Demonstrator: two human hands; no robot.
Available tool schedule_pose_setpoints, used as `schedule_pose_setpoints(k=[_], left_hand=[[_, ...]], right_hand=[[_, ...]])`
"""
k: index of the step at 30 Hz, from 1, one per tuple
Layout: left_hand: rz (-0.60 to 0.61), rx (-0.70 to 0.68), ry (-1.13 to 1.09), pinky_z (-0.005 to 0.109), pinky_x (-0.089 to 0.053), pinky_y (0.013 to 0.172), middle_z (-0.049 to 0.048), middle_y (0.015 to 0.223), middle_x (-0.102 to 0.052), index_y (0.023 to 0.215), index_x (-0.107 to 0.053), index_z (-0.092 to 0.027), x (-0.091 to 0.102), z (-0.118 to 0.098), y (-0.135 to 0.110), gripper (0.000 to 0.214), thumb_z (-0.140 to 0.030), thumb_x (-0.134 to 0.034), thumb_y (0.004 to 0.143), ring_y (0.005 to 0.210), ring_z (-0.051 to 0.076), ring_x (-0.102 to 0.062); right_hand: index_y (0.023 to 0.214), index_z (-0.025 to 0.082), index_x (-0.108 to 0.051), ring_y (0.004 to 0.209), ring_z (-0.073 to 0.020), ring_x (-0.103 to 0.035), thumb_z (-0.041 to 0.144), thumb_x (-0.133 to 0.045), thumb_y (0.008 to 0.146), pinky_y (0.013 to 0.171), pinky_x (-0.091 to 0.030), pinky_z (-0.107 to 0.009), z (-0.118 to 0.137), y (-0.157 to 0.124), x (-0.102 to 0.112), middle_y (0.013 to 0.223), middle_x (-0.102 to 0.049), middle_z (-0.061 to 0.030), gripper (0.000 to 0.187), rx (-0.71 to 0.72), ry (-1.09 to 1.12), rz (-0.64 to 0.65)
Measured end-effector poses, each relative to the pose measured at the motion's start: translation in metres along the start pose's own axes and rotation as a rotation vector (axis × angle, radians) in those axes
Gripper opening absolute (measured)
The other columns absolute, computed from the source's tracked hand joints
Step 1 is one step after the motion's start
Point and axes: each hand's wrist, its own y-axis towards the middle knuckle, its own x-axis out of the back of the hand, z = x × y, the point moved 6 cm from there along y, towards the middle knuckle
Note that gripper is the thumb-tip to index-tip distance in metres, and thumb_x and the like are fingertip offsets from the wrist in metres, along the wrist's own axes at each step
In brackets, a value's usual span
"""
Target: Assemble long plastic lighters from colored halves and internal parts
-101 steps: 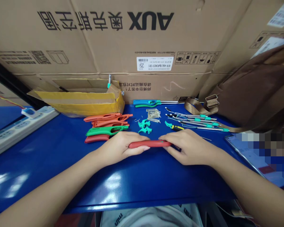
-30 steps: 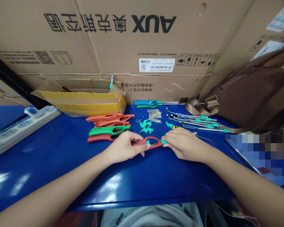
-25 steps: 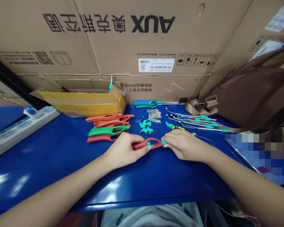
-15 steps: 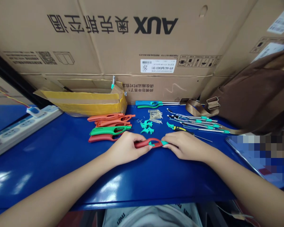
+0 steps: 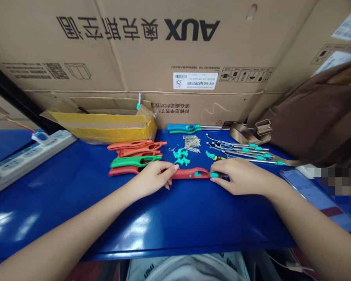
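Note:
A red gas lighter (image 5: 188, 173) with a teal trigger lies level between my hands, just above or on the blue table. Around its handle end, at the left, my left hand (image 5: 153, 177) is closed, the thumb on top. At the other end my right hand (image 5: 236, 177) pinches the teal collar (image 5: 213, 175), where the dark tube goes under my fingers. Behind them lie small teal triggers (image 5: 181, 157) and pale clear plastic parts (image 5: 192, 143). Left of these are orange-red handle shells (image 5: 131, 145) and a green handle (image 5: 136, 160). A yellow-and-black screwdriver (image 5: 219, 158) is partly hidden by my right hand.
Metal lighter tubes with wires (image 5: 251, 150) lie at the right, near a phone (image 5: 316, 199) and a brown bag (image 5: 312, 113). At the back are a blue lighter (image 5: 181, 128) and a yellow-taped box (image 5: 102, 127). A power strip (image 5: 32, 156) runs along the left.
The red lighter has turned, now showing its side and more of its handle. My right hand has moved right with the collar end, and the left hand has slid back along the handle.

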Motion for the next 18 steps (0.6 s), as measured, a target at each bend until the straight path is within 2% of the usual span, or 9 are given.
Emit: schedule_pose_setpoints(k=[2, 4, 8, 11, 15, 17, 18], left_hand=[[0.010, -0.136, 0.031, 0.029, -0.056, 0.073, 0.0057, 0.092, -0.076, 0.097, -0.073, -0.016, -0.003, -0.006, -0.001, 0.029, -0.041, -0.059, 0.094, 0.079, 0.019, -0.072], [0.003, -0.241, 0.102, 0.031, -0.056, 0.082, 0.0073, 0.110, -0.075, 0.114, -0.074, -0.018, -0.004, -0.010, -0.004, 0.031, -0.037, -0.068, 0.090, 0.096, 0.021, -0.071], [0.023, -0.394, 0.316, 0.031, -0.054, 0.086, 0.0075, 0.107, -0.073, 0.123, -0.072, -0.016, -0.010, -0.020, -0.012, 0.038, -0.031, -0.074, 0.089, 0.094, 0.020, -0.069], [0.045, -0.456, 0.465, 0.033, -0.053, 0.091, 0.0084, 0.111, -0.071, 0.125, -0.071, -0.016, -0.015, -0.026, -0.017, 0.035, -0.029, -0.071, 0.092, 0.100, 0.022, -0.067], [0.067, -0.446, 0.588, 0.035, -0.053, 0.090, 0.0083, 0.113, -0.068, 0.122, -0.072, -0.018, -0.018, -0.028, -0.021, 0.031, -0.032, -0.067, 0.095, 0.104, 0.024, -0.065], [0.064, -0.411, 0.611, 0.035, -0.053, 0.089, 0.0077, 0.112, -0.068, 0.121, -0.072, -0.018, -0.016, -0.029, -0.021, 0.031, -0.032, -0.069, 0.094, 0.102, 0.024, -0.066], [0.067, -0.385, 0.618, 0.035, -0.053, 0.089, 0.0073, 0.111, -0.067, 0.121, -0.072, -0.019, -0.014, -0.028, -0.021, 0.031, -0.032, -0.070, 0.092, 0.100, 0.024, -0.066]], right_hand=[[0.085, 0.022, -0.062, 0.074, -0.0188, -0.061, 0.048, -0.060, 0.095, 0.064, -0.035, -0.029, 0.000, -0.001, 0.003, 0.084, -0.068, -0.0012, 0.028, 0.001, -0.003, -0.016], [0.085, 0.022, -0.063, 0.076, -0.0197, -0.062, 0.058, -0.057, 0.095, 0.064, -0.037, -0.030, -0.002, -0.001, 0.008, 0.084, -0.068, -0.0016, 0.037, -0.033, -0.024, -0.095], [0.099, 0.021, -0.063, 0.080, -0.0216, -0.066, 0.047, -0.048, 0.101, 0.061, -0.038, -0.030, -0.018, -0.004, 0.020, 0.104, -0.069, -0.0062, 0.030, -0.254, -0.219, -0.352], [0.109, 0.020, -0.061, 0.078, -0.0237, -0.067, 0.044, -0.056, 0.097, 0.056, -0.036, -0.032, -0.032, -0.002, 0.012, 0.116, -0.067, -0.0089, 0.028, -0.387, -0.345, -0.288], [0.109, 0.019, -0.061, 0.085, -0.0275, -0.070, 0.039, -0.058, 0.097, 0.057, -0.039, -0.033, -0.043, 0.001, -0.003, 0.116, -0.068, -0.0097, 0.024, -0.431, -0.355, -0.129], [0.106, 0.018, -0.060, 0.084, -0.0278, -0.071, 0.035, -0.057, 0.099, 0.057, -0.039, -0.033, -0.042, 0.002, -0.002, 0.115, -0.069, -0.0103, 0.019, -0.420, -0.345, -0.155], [0.105, 0.018, -0.060, 0.083, -0.0279, -0.071, 0.035, -0.057, 0.099, 0.056, -0.039, -0.032, -0.041, 0.001, 0.002, 0.113, -0.069, -0.0107, 0.018, -0.416, -0.330, -0.217]])
